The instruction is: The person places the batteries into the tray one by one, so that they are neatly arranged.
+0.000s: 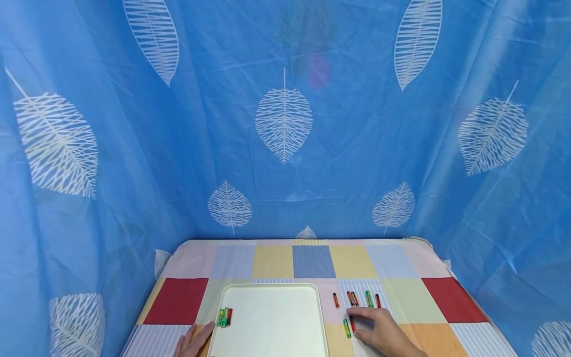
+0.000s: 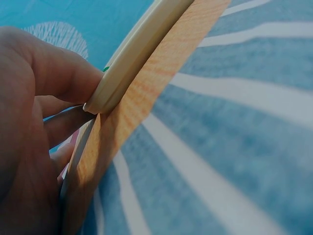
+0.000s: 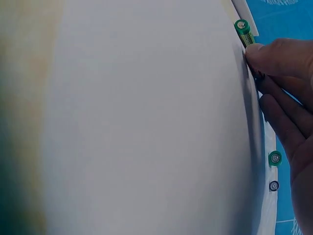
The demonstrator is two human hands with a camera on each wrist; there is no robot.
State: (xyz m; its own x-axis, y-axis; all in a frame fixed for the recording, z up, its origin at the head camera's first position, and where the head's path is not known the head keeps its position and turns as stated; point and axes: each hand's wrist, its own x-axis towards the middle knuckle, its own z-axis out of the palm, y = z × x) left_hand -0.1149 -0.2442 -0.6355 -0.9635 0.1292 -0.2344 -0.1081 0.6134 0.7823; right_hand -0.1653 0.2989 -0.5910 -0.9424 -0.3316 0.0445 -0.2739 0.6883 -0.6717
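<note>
In the head view my left hand [image 1: 194,339] is at the left edge of a cream tray [image 1: 276,286]. The left wrist view shows its thumb and a finger pinching the tray's rim [image 2: 127,58]. Two green batteries and one red battery [image 1: 229,317] lie inside the tray by that edge. To the right of the tray, my right hand [image 1: 381,329] pinches a red battery [image 1: 352,324] between thumb and forefinger, low over the cloth. Just left of it lies a green battery [image 1: 347,328], seen beyond the thumb as a green end [image 3: 242,25] in the right wrist view.
Several more batteries lie beyond my right hand: a red one [image 1: 336,300] nearest the tray, two red ones together [image 1: 355,298], a green one [image 1: 369,298] and another red one [image 1: 377,301]. A patchwork cloth [image 1: 178,302] covers the table. Blue leaf-patterned curtains [image 1: 285,198] enclose three sides.
</note>
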